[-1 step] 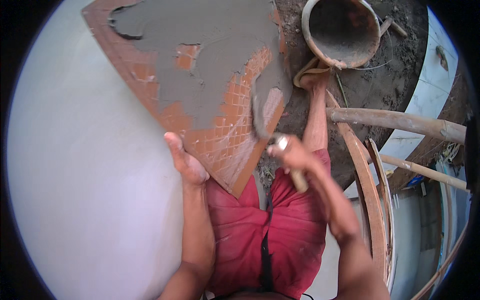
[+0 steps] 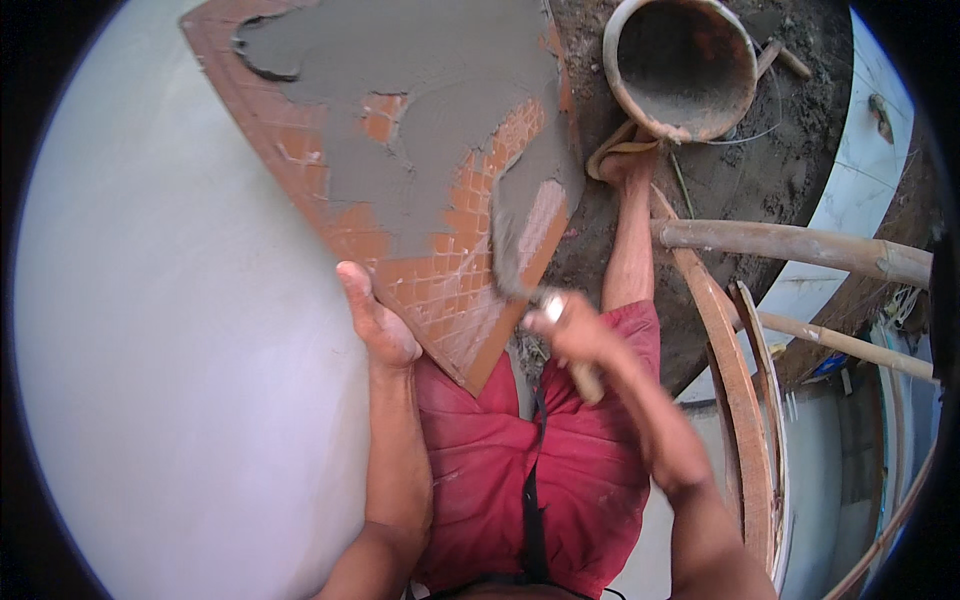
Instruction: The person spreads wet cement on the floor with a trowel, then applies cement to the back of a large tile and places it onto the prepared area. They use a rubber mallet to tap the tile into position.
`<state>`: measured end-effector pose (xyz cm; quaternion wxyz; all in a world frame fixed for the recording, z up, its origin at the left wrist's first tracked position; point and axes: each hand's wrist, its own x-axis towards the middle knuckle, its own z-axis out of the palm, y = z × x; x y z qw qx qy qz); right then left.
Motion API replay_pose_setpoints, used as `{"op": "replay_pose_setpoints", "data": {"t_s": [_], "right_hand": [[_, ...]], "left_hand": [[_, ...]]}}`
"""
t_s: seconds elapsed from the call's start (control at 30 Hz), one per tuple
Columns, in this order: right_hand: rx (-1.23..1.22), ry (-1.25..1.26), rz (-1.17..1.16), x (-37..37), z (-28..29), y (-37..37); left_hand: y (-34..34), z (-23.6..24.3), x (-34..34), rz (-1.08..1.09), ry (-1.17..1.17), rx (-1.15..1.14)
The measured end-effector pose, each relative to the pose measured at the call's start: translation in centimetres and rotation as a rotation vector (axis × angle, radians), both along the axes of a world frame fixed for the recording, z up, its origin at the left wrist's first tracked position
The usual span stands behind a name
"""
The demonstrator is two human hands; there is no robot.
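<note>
A large orange-brown tile [image 2: 405, 290], its gridded back facing up, slants across the upper middle. Grey wet mortar [image 2: 420, 60] covers most of its far part, while patches of bare grid show nearer me. My left hand [image 2: 380, 325] grips the tile's left edge near the close corner, thumb on the outside and fingers hidden beneath. Closed round the wooden handle of a trowel [image 2: 587, 383] is my right hand [image 2: 575, 328], slightly blurred. The trowel's mortar-smeared blade lies against the tile near its right edge.
A bucket [image 2: 618, 80] with grey mortar inside stands at the far right, beside my foot. Bamboo poles [image 2: 790, 238] and curved wooden boards [image 2: 735, 370] fill the right side. Along the left runs a smooth pale wall [image 2: 180, 300]. White tiles [image 2: 840, 215] border the dark soil.
My right hand and the trowel have moved a little left and toward me over the tile. The tile's far left corner has shifted slightly right.
</note>
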<state>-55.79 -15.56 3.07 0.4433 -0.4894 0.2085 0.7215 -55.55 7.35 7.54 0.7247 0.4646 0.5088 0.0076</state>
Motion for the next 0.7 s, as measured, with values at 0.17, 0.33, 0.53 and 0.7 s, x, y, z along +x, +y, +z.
{"op": "replay_pose_setpoints", "data": {"t_s": [0.17,0.33,0.53,0.7], "right_hand": [[0.137,-0.055,0.068,-2.3,7.1,0.0],[0.014,-0.009,0.052,2.2,-4.9,-5.1],[-0.063,0.113,-0.182,6.9,-14.3,-3.0],[0.211,-0.068,0.045,2.5,-0.6,-0.5]], "left_hand": [[0.2,-0.2,0.3,-0.028,0.006,-0.031],[-0.1,0.9,0.8,-0.058,-0.056,-0.124],[-0.4,0.3,1.8,-0.078,-0.026,0.037],[0.0,0.1,0.7,-0.048,-0.032,-0.039]]}}
